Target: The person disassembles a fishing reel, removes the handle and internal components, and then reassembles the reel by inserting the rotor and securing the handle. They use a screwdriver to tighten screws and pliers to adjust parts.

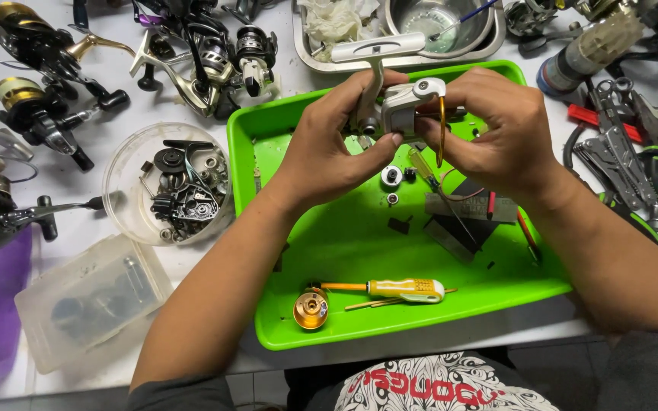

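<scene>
- Hands meet at the upper centre of the frame, over the far half of a bright green tray (344,251) that sits on a white counter (215,114).
- The left hand (329,144) is clamped on a white fishing reel body (399,106), thumb below and fingers curled round its left side; the reel's pale T-shaped handle (378,49) sticks up above the fingers.
- The right hand (496,129) is closed on the right side of the same reel body, beside a thin gold bail wire (442,129) that hangs down between the two hands.
- On the tray floor just below the hands lie a small round silver part (391,176) and a slim screwdriver (439,190) with a clear yellow grip, next to a dark flat piece (466,221).
- Near the tray's front edge lie a yellow-handled screwdriver (405,289) and, just left of it, a gold spool cap (311,308).
- At centre left, a round clear tub (119,205) holds black reel parts; lower left, a clear lidded box (89,301) lies tilted.
- Several assembled spinning reels (32,114) crowd the upper left of the frame.
- At upper centre, a steel tray (306,57) holds a metal bowl (436,23) and crumpled tissue.
- Pliers (649,160) and other hand tools lie at the right edge.
</scene>
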